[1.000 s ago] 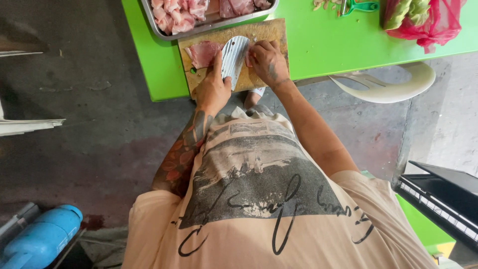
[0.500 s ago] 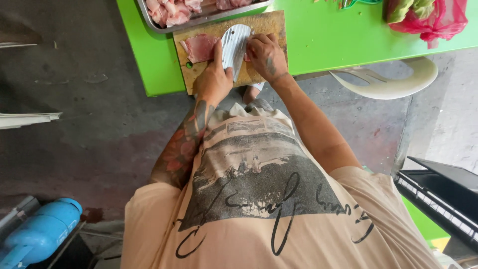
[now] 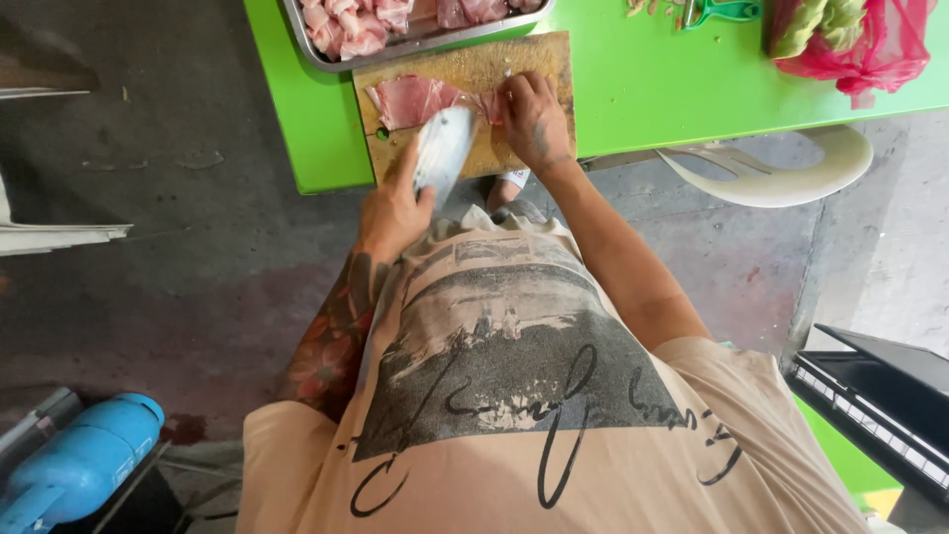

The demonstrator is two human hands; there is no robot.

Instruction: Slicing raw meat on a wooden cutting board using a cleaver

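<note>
The left hand (image 3: 390, 213) is wrapped around the handle of a broad steel cleaver (image 3: 442, 153), fingers clamped on it, the wide blade tilted over the near edge of the rectangular wooden chopping board (image 3: 474, 74); the right hand (image 3: 534, 119) presses down on the right end of a flat pink slab of raw meat (image 3: 410, 99) that lies across the middle of the board, its fingers bent and together on the meat, pinning rather than lifting it; the board sits on the bright green worktop (image 3: 643, 79), touching the shallow steel tray (image 3: 326, 59) just behind it, which already holds a heap of cut pink meat pieces (image 3: 346, 25); judging from this, a good share of the cutting is done, while the 1 slab on the board looks largely whole and is yet to be portioned; further right on the worktop lie a green-handled peeler (image 3: 722, 12) and a red mesh bag of green vegetables (image 3: 850, 40); a white plastic chair (image 3: 781, 173) stands beside the worktop.
</note>
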